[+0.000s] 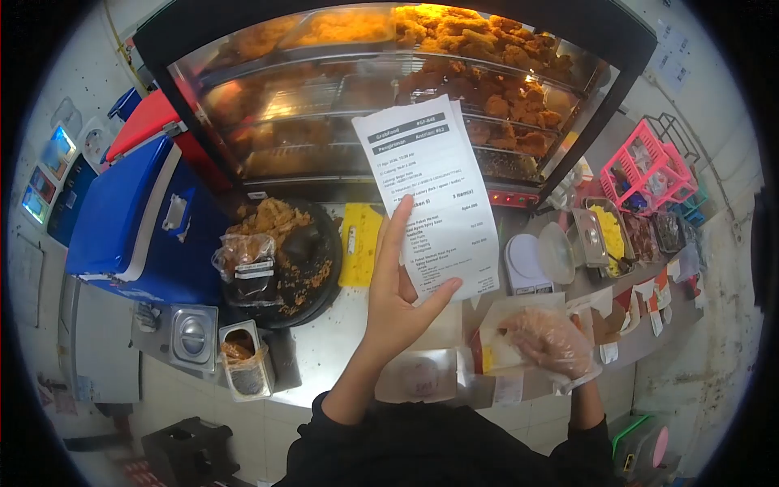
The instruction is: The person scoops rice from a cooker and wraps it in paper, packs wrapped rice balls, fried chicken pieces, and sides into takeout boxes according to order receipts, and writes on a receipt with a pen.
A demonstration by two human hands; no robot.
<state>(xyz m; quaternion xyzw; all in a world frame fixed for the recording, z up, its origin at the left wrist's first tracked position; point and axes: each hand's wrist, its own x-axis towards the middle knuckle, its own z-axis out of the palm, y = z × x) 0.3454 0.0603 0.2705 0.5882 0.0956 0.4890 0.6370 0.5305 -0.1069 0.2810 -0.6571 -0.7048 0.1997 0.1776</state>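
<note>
Left hand clamped receipt aloft | right hand overlapped paper, couldn't tell grip | done: receipt was up; remainder: unclear

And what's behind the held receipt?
Behind the receipt in the left hand: the display cabinet, with fried chicken visible right of the paper, and some counter lower down. Whatever the paper covers, including part of the cabinet's lower edge, can't be seen.
</note>
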